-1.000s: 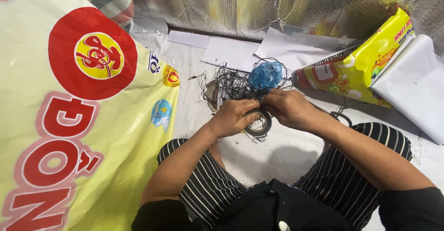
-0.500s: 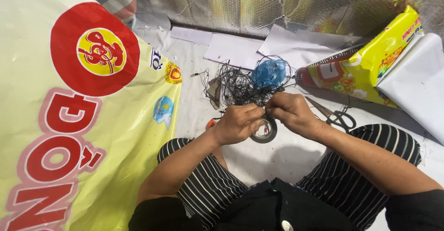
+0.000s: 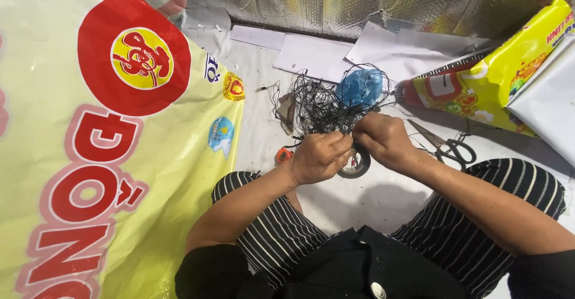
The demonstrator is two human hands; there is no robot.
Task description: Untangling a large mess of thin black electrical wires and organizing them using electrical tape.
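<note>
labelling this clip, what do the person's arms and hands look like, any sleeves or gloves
Both hands are bare: the left hand and the right hand show no gloves or rings. Forearms are uncovered; black sleeves begin near the elbows.

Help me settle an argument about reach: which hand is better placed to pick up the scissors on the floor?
Right, probably. The scissors lie just outside the right hand, on its own side. The left hand sits across the tangled black wire and would have to cross over. Both hands pinch wire now.

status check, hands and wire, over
Left hand and right hand both pinching black wire tangle. Tape roll under hands. Scissors beside right wrist.
</note>
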